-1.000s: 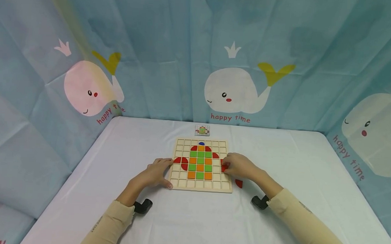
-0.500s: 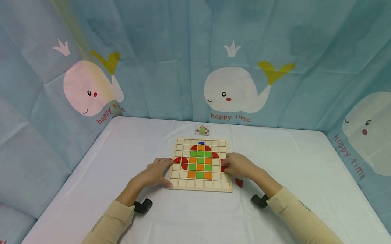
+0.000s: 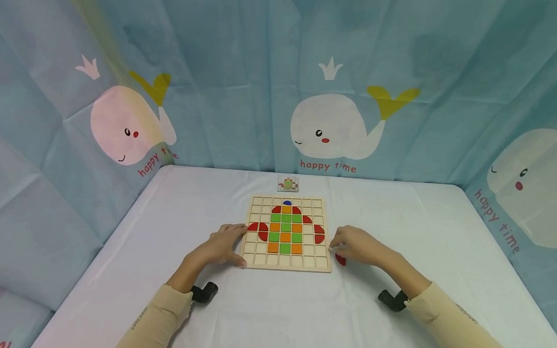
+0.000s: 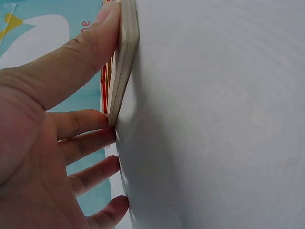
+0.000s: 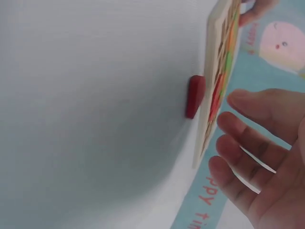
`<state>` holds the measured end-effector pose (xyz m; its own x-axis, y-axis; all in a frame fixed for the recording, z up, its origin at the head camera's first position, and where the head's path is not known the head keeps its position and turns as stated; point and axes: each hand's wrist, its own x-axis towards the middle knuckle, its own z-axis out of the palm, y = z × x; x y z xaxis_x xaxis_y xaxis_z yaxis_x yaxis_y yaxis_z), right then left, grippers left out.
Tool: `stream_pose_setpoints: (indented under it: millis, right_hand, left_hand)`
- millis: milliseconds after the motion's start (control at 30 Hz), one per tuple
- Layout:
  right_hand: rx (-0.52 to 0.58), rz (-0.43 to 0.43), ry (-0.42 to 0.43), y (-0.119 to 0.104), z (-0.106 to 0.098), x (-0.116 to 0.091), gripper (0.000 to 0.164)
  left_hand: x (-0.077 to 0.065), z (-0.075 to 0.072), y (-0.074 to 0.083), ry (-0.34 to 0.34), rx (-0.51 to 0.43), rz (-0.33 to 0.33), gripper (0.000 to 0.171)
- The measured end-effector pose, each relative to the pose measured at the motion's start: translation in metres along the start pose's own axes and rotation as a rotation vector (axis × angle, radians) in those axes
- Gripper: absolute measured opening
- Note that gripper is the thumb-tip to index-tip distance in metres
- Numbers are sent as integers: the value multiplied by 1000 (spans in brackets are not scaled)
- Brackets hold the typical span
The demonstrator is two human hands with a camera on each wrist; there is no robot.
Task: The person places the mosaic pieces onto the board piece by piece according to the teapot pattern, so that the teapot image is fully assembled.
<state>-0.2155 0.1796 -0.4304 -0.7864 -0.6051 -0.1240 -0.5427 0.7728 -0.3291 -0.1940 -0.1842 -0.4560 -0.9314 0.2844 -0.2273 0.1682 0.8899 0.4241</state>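
Observation:
A square wooden grid board [image 3: 308, 261] lies on the table with green and orange squares, red quarter-circles and a blue half-circle [image 3: 287, 203] in its cells. My left hand [image 3: 220, 246] rests against its left edge, fingers spread, thumb at the near corner. In the left wrist view that thumb [image 4: 71, 64] touches the board's side. Off the right edge hovers my right hand [image 3: 357, 245], fingers loosely bent and holding nothing. Just below it a loose red quarter-circle [image 3: 340, 261] lies on the cloth, partly covered by the hand; the right wrist view shows this red piece [image 5: 194, 97] beside the board.
A small picture card [image 3: 288, 184] with a similar coloured pattern lies behind the board. White cloth [image 3: 408, 217] covers the table. Blue curtains [image 3: 244, 114] with printed whales enclose the back and sides. Black wrist mounts [image 3: 204, 293] stick out under both forearms.
My right hand has let go of a red quarter-circle at the board's right edge and moved right and nearer, over the loose red piece. The left hand stays put.

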Motion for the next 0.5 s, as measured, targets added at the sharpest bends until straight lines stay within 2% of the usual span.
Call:
stream_pose_setpoints:
  millis: [267,500]
  right_hand:
    - [-73,-96,-3,11,7,-23,27]
    - [-89,-84,26,7,8,-24,27]
  left_hand:
    - [0,-1,-1,3,-1,5,97]
    - [2,1,-2,-3,5,-4,98]
